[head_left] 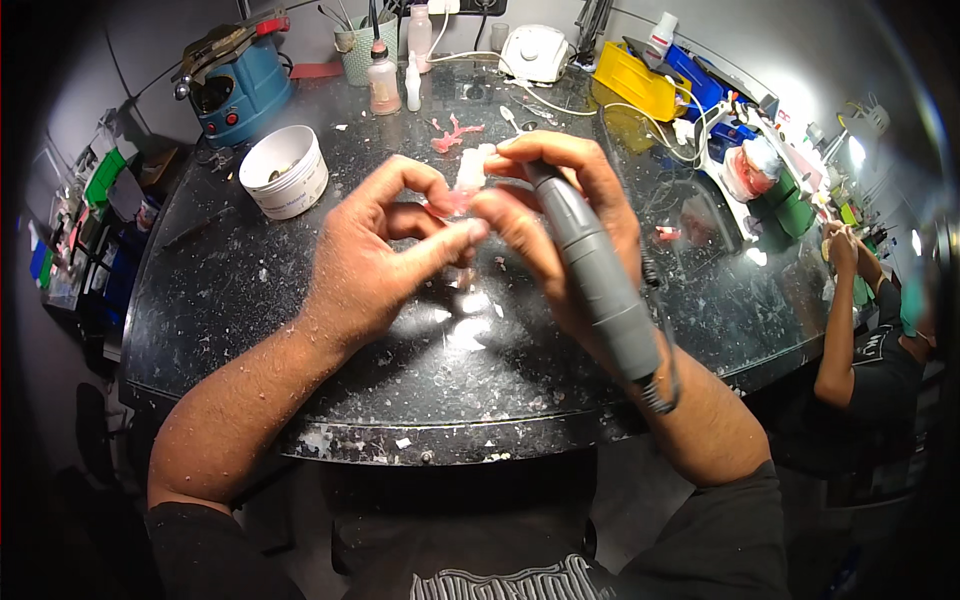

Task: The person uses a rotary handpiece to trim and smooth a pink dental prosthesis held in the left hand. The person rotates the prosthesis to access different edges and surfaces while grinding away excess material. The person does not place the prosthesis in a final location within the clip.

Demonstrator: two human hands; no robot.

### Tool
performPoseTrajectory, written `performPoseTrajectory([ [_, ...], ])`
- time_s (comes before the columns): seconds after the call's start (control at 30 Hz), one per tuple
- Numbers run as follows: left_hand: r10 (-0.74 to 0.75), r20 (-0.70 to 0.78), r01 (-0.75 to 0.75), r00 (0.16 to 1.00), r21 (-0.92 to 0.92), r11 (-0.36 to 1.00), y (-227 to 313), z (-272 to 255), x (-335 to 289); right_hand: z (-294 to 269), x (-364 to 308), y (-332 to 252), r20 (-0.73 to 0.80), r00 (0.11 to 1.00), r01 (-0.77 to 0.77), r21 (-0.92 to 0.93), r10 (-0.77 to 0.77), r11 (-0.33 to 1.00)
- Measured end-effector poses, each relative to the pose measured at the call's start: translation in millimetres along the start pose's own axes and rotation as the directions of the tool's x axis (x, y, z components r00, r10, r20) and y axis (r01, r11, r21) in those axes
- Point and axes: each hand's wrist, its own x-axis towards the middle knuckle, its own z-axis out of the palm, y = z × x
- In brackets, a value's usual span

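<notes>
My right hand (614, 208) is closed around a dark grey rotary handpiece (598, 285), which slants down toward my wrist with a coiled cord at its lower end. In my left hand (375, 235), a small translucent pink piece (450, 203) is pinched between thumb and fingers. A whitish lump (471, 168) shows just beyond the pink piece, close to my right fingertips; whether the two are joined I cannot tell. Both hands are held close together above the black table, thumbs almost meeting. The handpiece's working tip is hidden behind my right fingers.
A white tub (285, 175) stands left on the speckled black table (240, 330). Behind are a blue machine (240, 90), a bottle of pinkish liquid (383, 85), pink scraps (455, 134) and a yellow bin (635, 80). A jaw-shaped model (750, 170) sits right; another person (870, 320) works beyond.
</notes>
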Motion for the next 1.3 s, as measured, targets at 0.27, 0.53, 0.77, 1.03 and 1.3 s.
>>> performPoseTrajectory([
  [0.27, -0.123, 0.130, 0.138, 0.984, -0.114, 0.984, 2, -7, 1, -8, 2, -5, 0.029, 0.999, -0.036, -0.059, 0.037, 0.998],
  [0.53, 0.104, 0.003, -0.102, 0.995, -0.172, 0.980, 4, -6, 8, -11, 1, -2, 0.126, 0.989, 0.080, -0.001, -0.079, 0.997],
  [0.77, -0.001, -0.041, -0.011, 0.999, -0.295, 0.955, 0, -15, 9, -15, 6, -4, 0.108, 0.939, 0.342, -0.374, -0.326, 0.862],
  [1.03, -0.095, -0.048, 0.069, 0.994, -0.390, 0.918, 1, -14, 9, -3, -3, 10, 0.128, 0.911, 0.411, -0.192, -0.393, 0.891],
  [1.3, -0.114, -0.051, 0.085, 0.992, -0.390, 0.917, 1, -13, 8, -5, -2, 6, 0.176, 0.921, 0.379, -0.194, -0.348, 0.905],
])
